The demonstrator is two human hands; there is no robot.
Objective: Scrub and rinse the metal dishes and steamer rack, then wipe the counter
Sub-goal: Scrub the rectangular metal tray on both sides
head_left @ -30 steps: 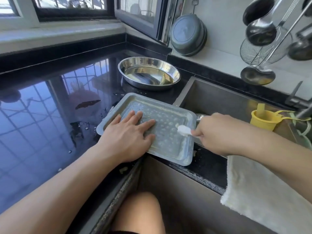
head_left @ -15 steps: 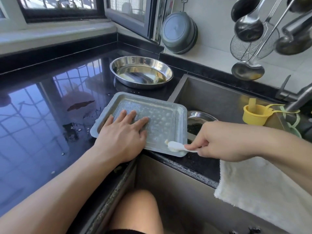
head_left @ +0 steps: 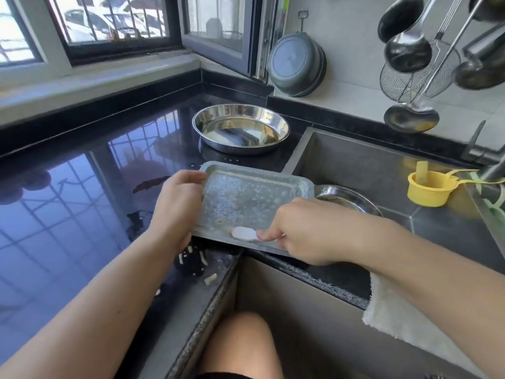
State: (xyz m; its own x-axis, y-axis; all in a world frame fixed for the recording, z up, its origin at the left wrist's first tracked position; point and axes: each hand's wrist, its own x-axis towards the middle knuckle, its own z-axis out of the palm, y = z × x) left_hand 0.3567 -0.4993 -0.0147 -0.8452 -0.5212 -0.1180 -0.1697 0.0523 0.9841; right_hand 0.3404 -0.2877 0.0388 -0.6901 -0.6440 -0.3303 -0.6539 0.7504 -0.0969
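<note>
A rectangular metal steamer rack (head_left: pixel 254 195) with a dimpled, soapy surface lies on the black counter (head_left: pixel 82 214) at the sink's left edge. My left hand (head_left: pixel 177 206) grips its left rim, thumb over the edge. My right hand (head_left: pixel 306 231) pinches a small white brush (head_left: pixel 244 233), whose head rests on the rack's near edge. A round metal dish (head_left: pixel 240 129) sits on the counter behind the rack. Another round metal dish (head_left: pixel 347 198) lies in the sink (head_left: pixel 369 165), partly hidden by the rack and my right hand.
Food scraps (head_left: pixel 196 261) lie on the counter by the rack's near left corner. A yellow cup (head_left: pixel 429 188) sits at the sink's right, by the tap (head_left: pixel 489 160). A white cloth (head_left: pixel 396 310) hangs over the counter front. Ladles and a strainer (head_left: pixel 415 75) hang on the wall.
My left hand has come off the rack's surface and now grips its left rim. The brush has slid from the rack's right side to its near edge. Scraps show on the counter.
</note>
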